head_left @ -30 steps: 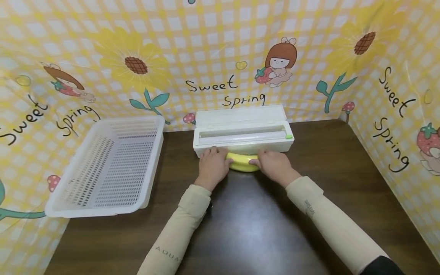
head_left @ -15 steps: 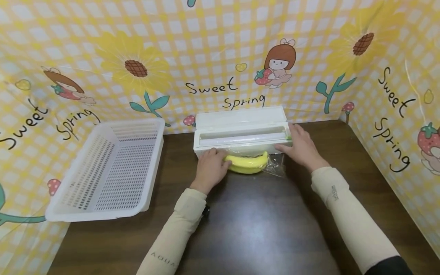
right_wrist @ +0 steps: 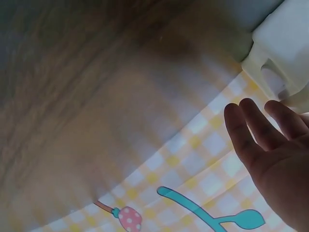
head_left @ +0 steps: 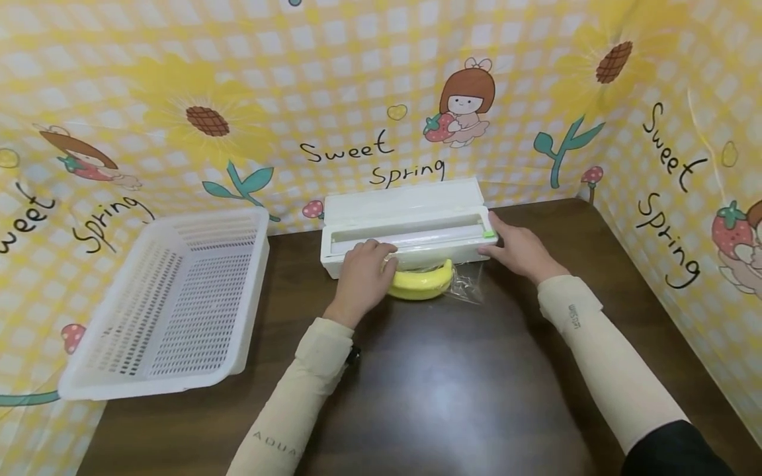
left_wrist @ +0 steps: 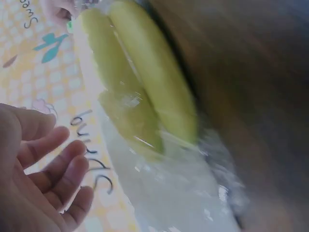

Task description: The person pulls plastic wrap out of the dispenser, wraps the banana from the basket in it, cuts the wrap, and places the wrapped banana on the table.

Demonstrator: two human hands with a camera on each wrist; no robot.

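A yellow banana (head_left: 419,285) lies on the table along the front of a white cling film box (head_left: 428,252), with clear plastic film (head_left: 467,285) spreading past its right end. My left hand (head_left: 363,277) is raised at the box's front, overlapping the banana's left end in the head view. In the left wrist view its relaxed fingers (left_wrist: 58,183) are spread apart, away from the banana (left_wrist: 154,72); a matching yellow shape shows on the box front. My right hand (head_left: 519,248) is at the box's right end, thumb by the front corner, fingers fairly straight in the right wrist view.
The box's lid (head_left: 405,201) stands raised at the back, and a film roll (head_left: 431,235) and green slider (head_left: 489,234) show. A white slotted basket (head_left: 254,304) sits on the left. Patterned cloth (head_left: 333,99) walls the table's back and sides.
My right hand has left the banana and moved right to the box's end. My left hand has lifted from the banana's left end toward the box. The head view has shifted slightly.
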